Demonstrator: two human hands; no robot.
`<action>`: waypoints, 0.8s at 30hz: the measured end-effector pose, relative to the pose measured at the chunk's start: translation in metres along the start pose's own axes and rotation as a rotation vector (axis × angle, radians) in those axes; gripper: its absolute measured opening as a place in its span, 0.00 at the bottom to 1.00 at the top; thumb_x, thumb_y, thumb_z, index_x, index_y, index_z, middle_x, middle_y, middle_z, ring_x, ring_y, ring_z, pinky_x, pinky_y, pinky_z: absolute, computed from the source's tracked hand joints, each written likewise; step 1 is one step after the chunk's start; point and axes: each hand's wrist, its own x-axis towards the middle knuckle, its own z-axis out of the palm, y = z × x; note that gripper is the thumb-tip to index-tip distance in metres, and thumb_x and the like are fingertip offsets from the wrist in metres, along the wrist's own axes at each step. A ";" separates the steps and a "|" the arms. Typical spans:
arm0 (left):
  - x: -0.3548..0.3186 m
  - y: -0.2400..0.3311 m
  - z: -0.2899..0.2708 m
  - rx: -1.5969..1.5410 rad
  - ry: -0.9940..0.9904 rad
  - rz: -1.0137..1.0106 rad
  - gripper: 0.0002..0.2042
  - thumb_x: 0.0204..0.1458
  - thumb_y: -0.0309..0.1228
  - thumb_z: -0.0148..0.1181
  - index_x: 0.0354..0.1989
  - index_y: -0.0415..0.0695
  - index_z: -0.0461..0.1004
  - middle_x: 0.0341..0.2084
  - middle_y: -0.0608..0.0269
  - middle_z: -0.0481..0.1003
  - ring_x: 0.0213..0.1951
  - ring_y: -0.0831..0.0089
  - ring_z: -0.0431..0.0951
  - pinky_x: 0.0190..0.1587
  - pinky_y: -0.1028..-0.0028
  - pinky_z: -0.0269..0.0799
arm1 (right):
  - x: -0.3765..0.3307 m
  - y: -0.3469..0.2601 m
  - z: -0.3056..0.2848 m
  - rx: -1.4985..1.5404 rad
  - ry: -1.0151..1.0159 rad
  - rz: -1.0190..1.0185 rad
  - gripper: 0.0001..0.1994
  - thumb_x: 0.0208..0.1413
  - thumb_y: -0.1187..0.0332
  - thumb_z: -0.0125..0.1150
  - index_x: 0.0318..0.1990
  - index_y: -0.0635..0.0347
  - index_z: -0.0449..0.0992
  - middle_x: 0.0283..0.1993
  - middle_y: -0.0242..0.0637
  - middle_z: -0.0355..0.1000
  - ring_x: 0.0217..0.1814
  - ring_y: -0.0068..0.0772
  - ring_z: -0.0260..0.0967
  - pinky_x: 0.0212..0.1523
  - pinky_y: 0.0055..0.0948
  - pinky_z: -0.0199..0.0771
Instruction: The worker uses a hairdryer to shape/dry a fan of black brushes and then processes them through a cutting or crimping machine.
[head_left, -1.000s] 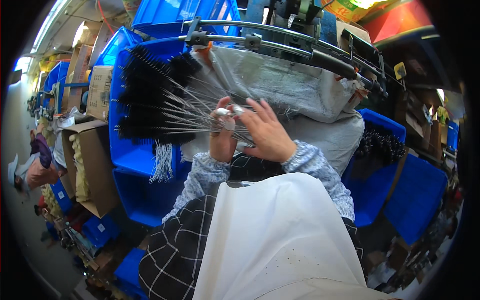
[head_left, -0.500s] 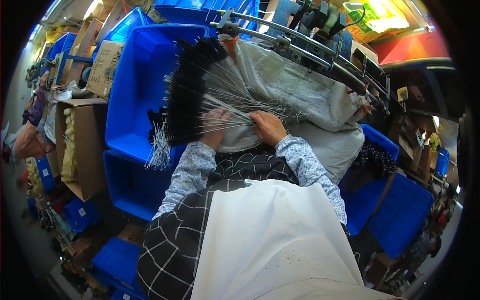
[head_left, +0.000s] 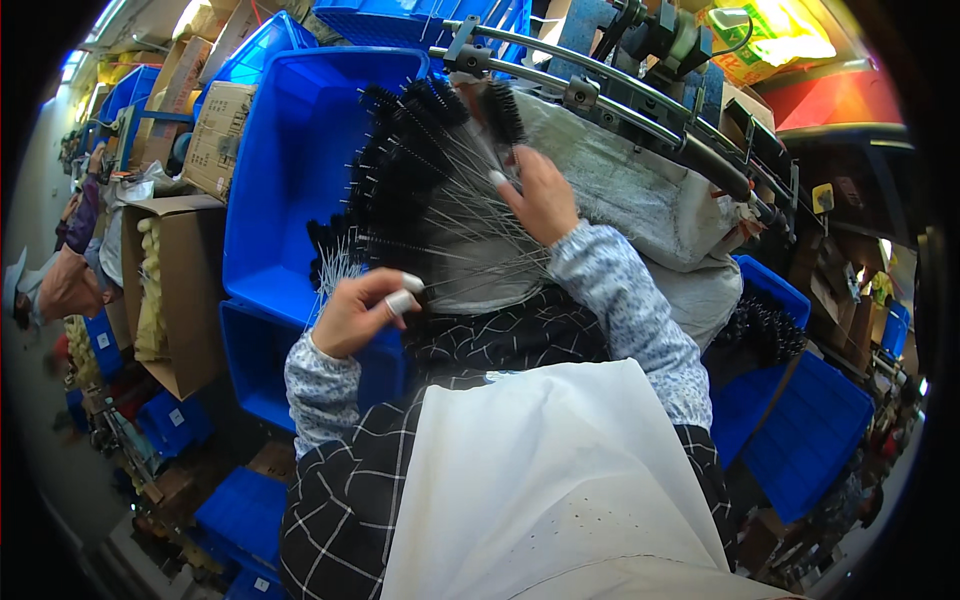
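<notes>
A fanned pile of black-bristled wire brushes (head_left: pixel 405 150) lies on a whitish sack over my lap, its bare wire stems (head_left: pixel 480 215) pointing right. My right hand (head_left: pixel 545 200) is over the top of these stems, thumb and forefinger closed near the stem of one brush (head_left: pixel 502 112) that stands apart from the fan. At the lower left of the pile is my left hand (head_left: pixel 355 312), raised off it. Its thumb and forefinger tips, in white covers, come close together. Whether a thin wire lies between them is hard to see.
A large blue bin (head_left: pixel 285 180) stands left of the pile, with more brushes (head_left: pixel 335 265) at its edge. A metal-railed machine (head_left: pixel 640 110) crosses the upper right. Right of my lap, another blue bin (head_left: pixel 770 290) holds dark brushes. A cardboard box (head_left: pixel 185 290) stands far left.
Both hands have come off the gathered stems. My left hand moved down and left; my right moved up toward one brush, now apart from the fan. The fan has spread.
</notes>
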 end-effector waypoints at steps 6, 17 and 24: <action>0.077 0.021 -0.026 0.483 0.685 0.489 0.14 0.48 0.30 0.50 0.43 0.39 0.63 0.26 0.65 0.68 0.23 0.80 0.63 0.24 0.80 0.61 | 0.027 -0.014 0.006 0.550 -0.069 0.208 0.07 0.51 0.73 0.45 0.38 0.63 0.62 0.24 0.33 0.63 0.24 0.22 0.59 0.27 0.22 0.62; 0.118 0.024 -0.027 0.491 0.704 0.384 0.09 0.48 0.30 0.50 0.35 0.39 0.68 0.20 0.63 0.69 0.21 0.79 0.65 0.24 0.79 0.62 | -0.012 -0.030 -0.163 0.527 0.457 -0.038 0.15 0.53 0.70 0.45 0.47 0.64 0.56 0.29 0.34 0.62 0.28 0.22 0.59 0.31 0.20 0.61; 0.122 0.015 -0.049 0.415 0.536 0.342 0.07 0.48 0.30 0.50 0.28 0.38 0.67 0.18 0.70 0.65 0.21 0.83 0.62 0.24 0.82 0.59 | -0.025 0.084 -0.202 -0.057 0.308 0.419 0.15 0.51 0.61 0.46 0.44 0.58 0.62 0.32 0.40 0.68 0.34 0.40 0.64 0.35 0.32 0.63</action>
